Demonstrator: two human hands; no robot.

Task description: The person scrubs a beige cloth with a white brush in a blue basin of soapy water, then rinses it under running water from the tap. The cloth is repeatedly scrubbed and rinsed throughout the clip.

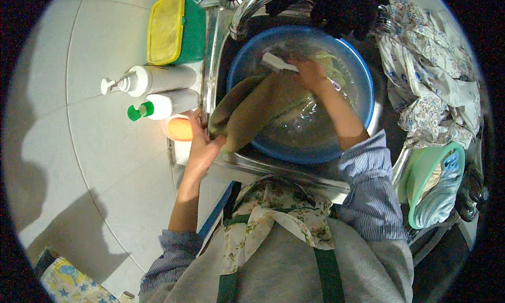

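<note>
A blue plastic basin (365,117) with water in it stands in the sink. An olive-coloured wet cloth or garment (252,113) stretches from over the water to the sink's left rim. There my left hand (202,141) grips its near end, thumb on top. My right hand (313,76), above the basin, holds a white scrubbing brush (276,61) by its handle. The far part of the cloth lies beneath the brush and hand. Paler green-yellow fabric (329,64) shows in the water past my right hand; whether it belongs to the same cloth I cannot tell.
Close by my left fingers is an orange soap bar (179,128) in a dish. Two pump bottles (158,82) (161,105) and a green tub with yellow lid (167,28) line the left. A chrome faucet (252,7) overhangs. Floral fabric (430,78) and a green basin (412,196) sit right.
</note>
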